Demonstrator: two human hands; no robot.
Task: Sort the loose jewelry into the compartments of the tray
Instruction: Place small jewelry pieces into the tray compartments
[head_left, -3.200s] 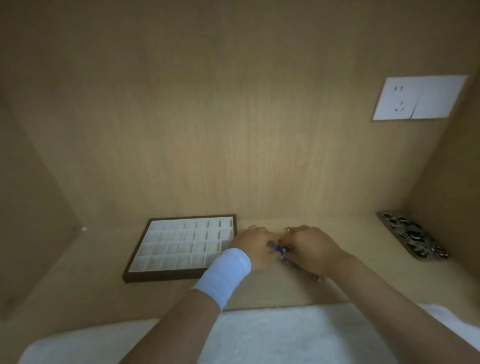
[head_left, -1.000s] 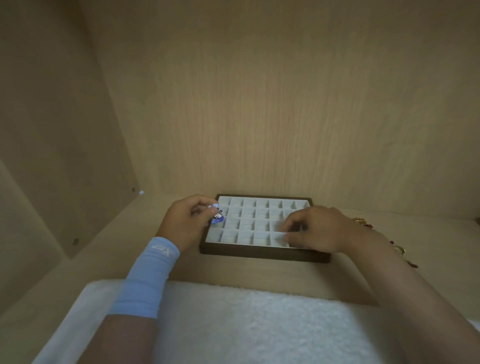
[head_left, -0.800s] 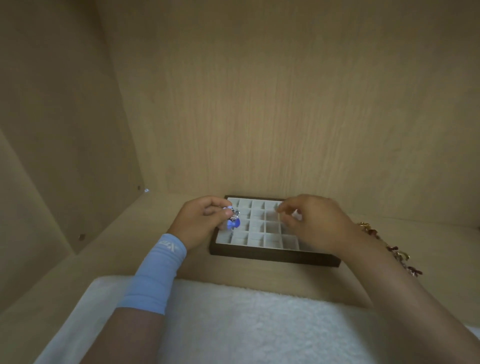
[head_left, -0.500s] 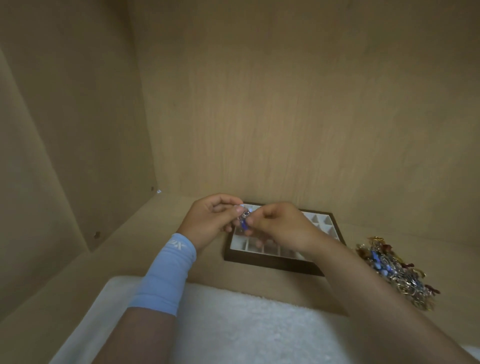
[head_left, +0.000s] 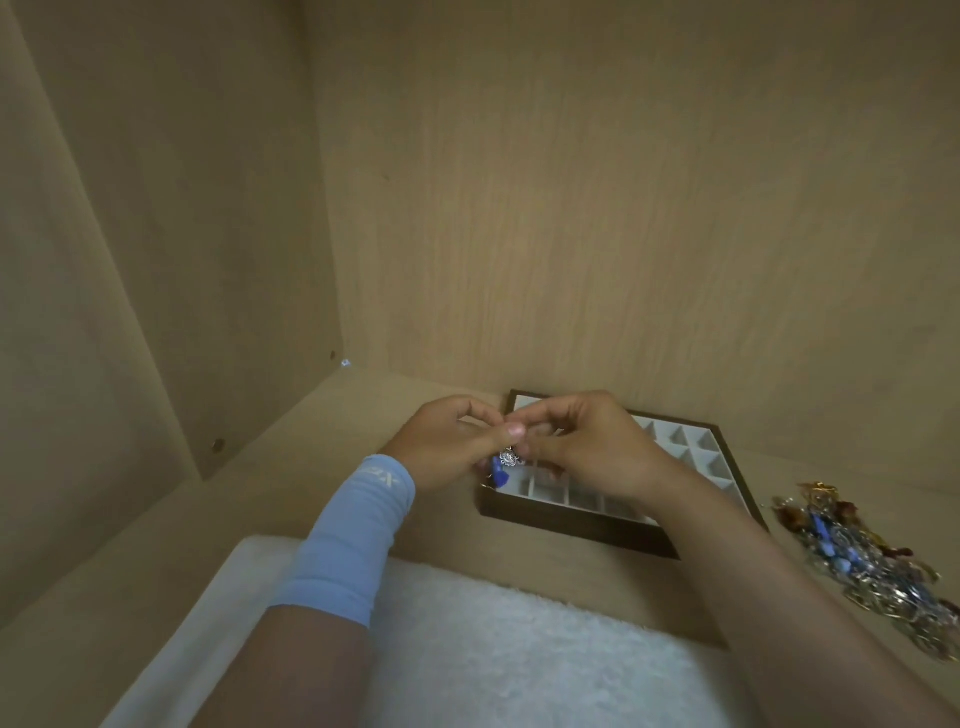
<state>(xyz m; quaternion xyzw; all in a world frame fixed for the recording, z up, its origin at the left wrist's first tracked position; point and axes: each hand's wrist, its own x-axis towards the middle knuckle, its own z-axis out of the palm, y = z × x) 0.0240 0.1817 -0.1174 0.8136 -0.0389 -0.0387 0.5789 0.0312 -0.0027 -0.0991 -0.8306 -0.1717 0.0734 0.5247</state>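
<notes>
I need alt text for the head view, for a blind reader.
The left hand and right hand together pinch a small silver-and-blue jewelry piece above the near-left corner of a compartment tray. A pile of loose jewelry lies right of the tray on a wooden shelf.

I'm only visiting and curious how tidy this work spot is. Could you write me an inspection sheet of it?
Surface: pale wooden shelf floor, with a white fluffy cloth along its near edge.
Job's things: dark brown tray with white compartments, no jewelry in the compartments that show; tangled pile of gold, blue and red jewelry on the shelf to the tray's right; small silver and blue charm held over the tray's left end.
Clutter: nothing seen.
Fingers: left hand, above a light blue wristband, and right hand both pinch the charm.
Cables: nothing seen.
Surroundings: pale wooden walls at the back and left.
</notes>
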